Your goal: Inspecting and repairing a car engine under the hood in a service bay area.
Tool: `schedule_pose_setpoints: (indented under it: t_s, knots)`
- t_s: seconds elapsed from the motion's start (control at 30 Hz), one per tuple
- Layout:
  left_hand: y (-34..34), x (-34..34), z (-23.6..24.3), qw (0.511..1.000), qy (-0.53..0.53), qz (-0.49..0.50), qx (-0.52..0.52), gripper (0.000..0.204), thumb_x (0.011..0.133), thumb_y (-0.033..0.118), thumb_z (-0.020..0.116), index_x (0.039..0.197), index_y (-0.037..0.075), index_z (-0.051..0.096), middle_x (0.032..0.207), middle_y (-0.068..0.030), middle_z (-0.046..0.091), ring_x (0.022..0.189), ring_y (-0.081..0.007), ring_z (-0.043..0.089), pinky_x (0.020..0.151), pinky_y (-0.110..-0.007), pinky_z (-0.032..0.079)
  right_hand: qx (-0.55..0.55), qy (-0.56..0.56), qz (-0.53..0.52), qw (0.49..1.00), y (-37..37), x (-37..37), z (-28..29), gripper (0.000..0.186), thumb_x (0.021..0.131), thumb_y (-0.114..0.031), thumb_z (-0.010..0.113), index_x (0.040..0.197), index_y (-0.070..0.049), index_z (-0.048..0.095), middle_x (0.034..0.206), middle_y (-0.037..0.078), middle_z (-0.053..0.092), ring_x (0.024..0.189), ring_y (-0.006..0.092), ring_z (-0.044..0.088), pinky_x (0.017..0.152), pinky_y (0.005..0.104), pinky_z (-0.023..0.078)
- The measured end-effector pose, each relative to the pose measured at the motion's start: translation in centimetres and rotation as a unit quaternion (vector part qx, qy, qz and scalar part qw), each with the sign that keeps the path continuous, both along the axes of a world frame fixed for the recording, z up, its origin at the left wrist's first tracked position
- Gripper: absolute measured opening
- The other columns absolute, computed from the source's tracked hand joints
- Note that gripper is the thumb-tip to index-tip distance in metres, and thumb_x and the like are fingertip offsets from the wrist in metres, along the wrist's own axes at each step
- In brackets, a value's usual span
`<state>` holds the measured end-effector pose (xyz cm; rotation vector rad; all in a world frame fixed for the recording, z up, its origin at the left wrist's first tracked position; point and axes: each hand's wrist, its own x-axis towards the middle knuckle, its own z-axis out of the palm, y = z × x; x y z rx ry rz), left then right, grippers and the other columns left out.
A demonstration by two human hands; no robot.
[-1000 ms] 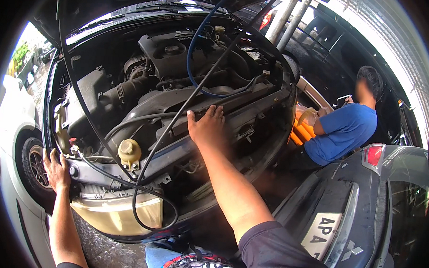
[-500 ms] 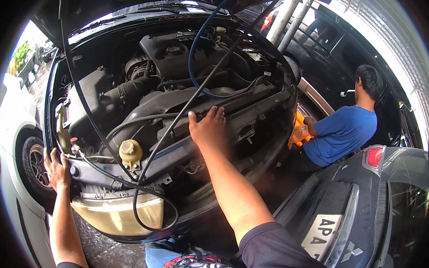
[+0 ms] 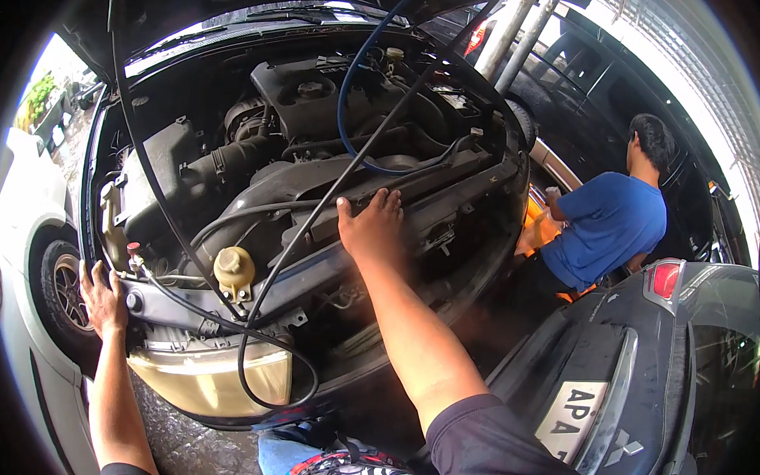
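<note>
My right hand point(image 3: 372, 227) lies on the dark front crossmember point(image 3: 444, 198) of an open engine bay, fingers spread and holding nothing. At the front left corner of the car, my left hand point(image 3: 104, 299) rests on the fender edge beside the headlight point(image 3: 212, 377), its fingers extended. Between my hands stands a yellowed fluid reservoir point(image 3: 233, 267) with a round cap. A thin black hose point(image 3: 243, 362) loops down over the headlight. Farther in sit the black engine cover point(image 3: 297, 92) and a ribbed air intake duct point(image 3: 223, 165). A blue hose point(image 3: 341, 110) hangs across the bay.
A person in a blue shirt point(image 3: 606, 224) bends near an orange object point(image 3: 541, 222) at the right. Behind that person's legs is a dark car's rear point(image 3: 551, 361). A white car point(image 3: 31, 284) stands close on the left. Metal poles point(image 3: 521, 46) rise at the back right.
Both my hands stay where they were. The person in blue has shifted slightly, one arm now lower near the dark car and the other hand raised a little.
</note>
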<state>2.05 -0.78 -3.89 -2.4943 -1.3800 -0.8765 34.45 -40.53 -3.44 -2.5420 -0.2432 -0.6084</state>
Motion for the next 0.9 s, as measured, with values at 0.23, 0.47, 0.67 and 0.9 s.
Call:
schedule_pose_setpoints:
  t_s: [0.23,0.47,0.67,0.9]
  knots:
    - [0.09,-0.01,-0.14,1.000,-0.007,-0.010,0.004,0.044,0.099,0.036,0.049,0.136,0.013,0.051,0.157,-0.0090,0.029,0.141,-0.0336,0.034,0.109,-0.047,0.039,-0.004,-0.005,0.002,1.000,-0.15,-0.24,0.28,0.087,0.091,-0.054,0.055,0.141,0.015,0.037,0.148,0.038,0.032,0.140,0.0443,0.035,0.118,0.0461,0.025]
    - [-0.28,0.17,0.10,1.000,-0.001,-0.003,0.003,0.043,0.099,0.036,0.049,0.136,0.014,0.051,0.157,-0.0087,0.029,0.140,-0.0335,0.034,0.109,-0.047,0.040,-0.003,-0.004,0.003,1.000,-0.17,-0.18,0.33,0.088,0.091,-0.054,0.056,0.141,0.015,0.037,0.148,0.038,0.032,0.140,0.0442,0.034,0.119,0.0455,0.025]
    - [-0.23,0.15,0.14,1.000,0.000,-0.001,-0.002,0.043,0.099,0.036,0.048,0.136,0.014,0.051,0.157,-0.0081,0.028,0.140,-0.0333,0.035,0.109,-0.046,0.040,0.003,-0.002,0.000,1.000,-0.09,-0.11,0.27,0.088,0.091,-0.055,0.056,0.141,0.015,0.037,0.148,0.038,0.032,0.140,0.0442,0.034,0.118,0.0460,0.025]
    - [-0.40,0.25,0.16,1.000,0.002,-0.001,-0.005,0.044,0.099,0.036,0.048,0.137,0.013,0.050,0.157,-0.0087,0.028,0.141,-0.0330,0.034,0.111,-0.046,0.037,-0.001,-0.006,-0.002,1.000,-0.11,0.02,0.05,0.087,0.091,-0.055,0.055,0.141,0.014,0.037,0.149,0.037,0.032,0.141,0.0436,0.034,0.119,0.0460,0.024]
